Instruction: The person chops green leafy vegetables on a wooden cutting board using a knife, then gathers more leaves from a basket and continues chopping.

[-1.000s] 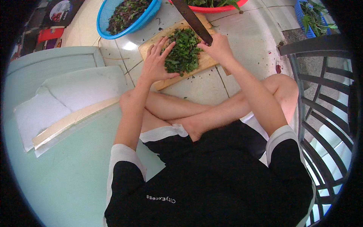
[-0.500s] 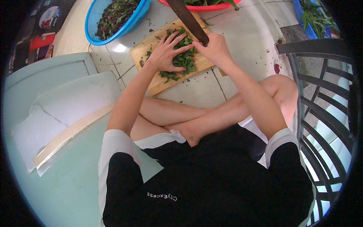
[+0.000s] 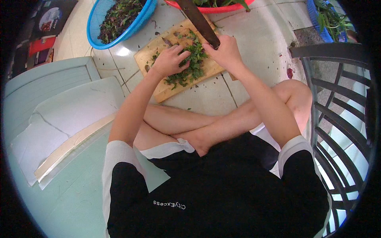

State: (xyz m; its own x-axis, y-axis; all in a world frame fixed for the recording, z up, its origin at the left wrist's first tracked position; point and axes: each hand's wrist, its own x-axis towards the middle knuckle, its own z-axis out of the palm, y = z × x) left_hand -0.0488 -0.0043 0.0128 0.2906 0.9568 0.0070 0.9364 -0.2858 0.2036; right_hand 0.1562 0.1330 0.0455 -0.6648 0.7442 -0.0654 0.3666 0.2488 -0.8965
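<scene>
Chopped green leaves (image 3: pixel 194 65) lie scattered over a wooden cutting board (image 3: pixel 166 92) on the tiled floor in front of me. Over the left part of the leaves is my left hand (image 3: pixel 170 61), its fingers bent but apart, with leaves showing between thumb and fingers. My right hand (image 3: pixel 225 51) is closed round the handle of a large dark-bladed kitchen knife (image 3: pixel 197 22). The blade slants away to the upper left, above the board's far right side. The handle is mostly hidden in my fist.
A blue basket (image 3: pixel 90 29) of dark leaves stands at the far left, a red basket (image 3: pixel 222 9) with greens beyond the board. Another blue basket (image 3: pixel 313 18) holds greens at far right. A dark slatted rail (image 3: pixel 333 50) flanks my right; a pale green panel (image 3: pixel 51 73) lies left.
My left hand has drawn its spread fingers in and shifted slightly left, baring more of the leaves, which lie more loosely. My right hand and the knife have hardly moved.
</scene>
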